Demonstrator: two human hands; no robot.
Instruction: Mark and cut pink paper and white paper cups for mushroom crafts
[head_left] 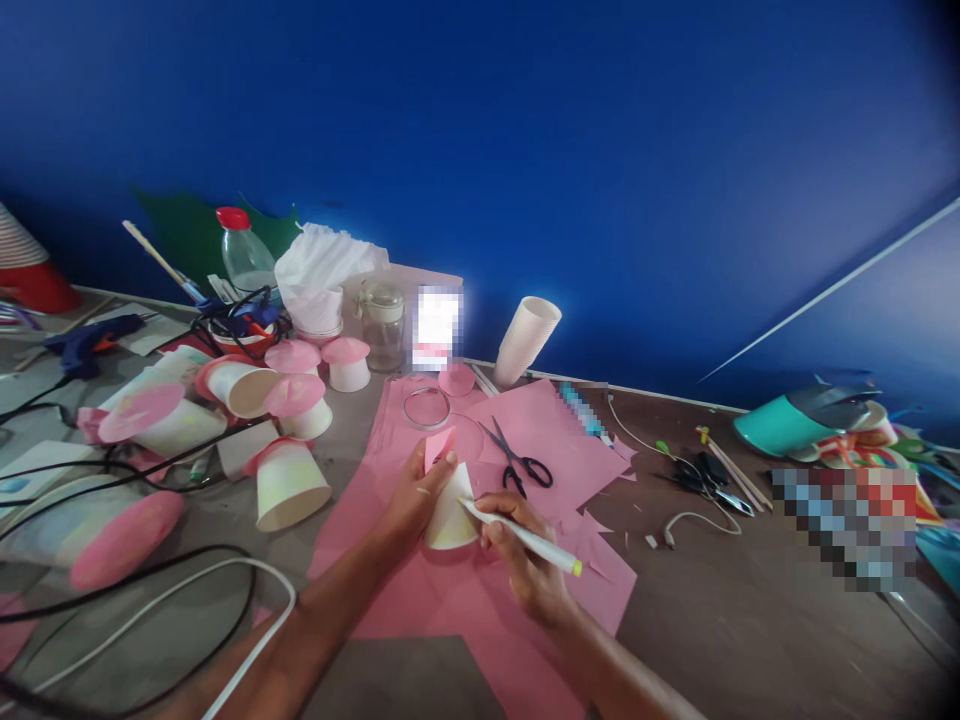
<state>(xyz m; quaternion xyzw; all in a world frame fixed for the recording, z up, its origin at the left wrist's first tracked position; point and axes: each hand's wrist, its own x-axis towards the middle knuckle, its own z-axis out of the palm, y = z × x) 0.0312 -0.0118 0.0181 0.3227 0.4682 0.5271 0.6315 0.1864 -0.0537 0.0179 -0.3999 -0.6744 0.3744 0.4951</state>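
Observation:
My left hand is closed around a white paper cup, which is tilted with its rim toward me. A piece of pink paper shows at the cup's far end, by my left fingers. In my right hand is a white marker with a yellow end, its tip touching or very near the cup's side. Under both hands lie pink paper sheets. Black-handled scissors rest open on the paper just beyond my right hand.
Several cups with pink paper tops stand or lie at left, among black and white cables. A glue gun lies farther left. At the back are a glass jar and a leaning cup stack. A teal container lies at right.

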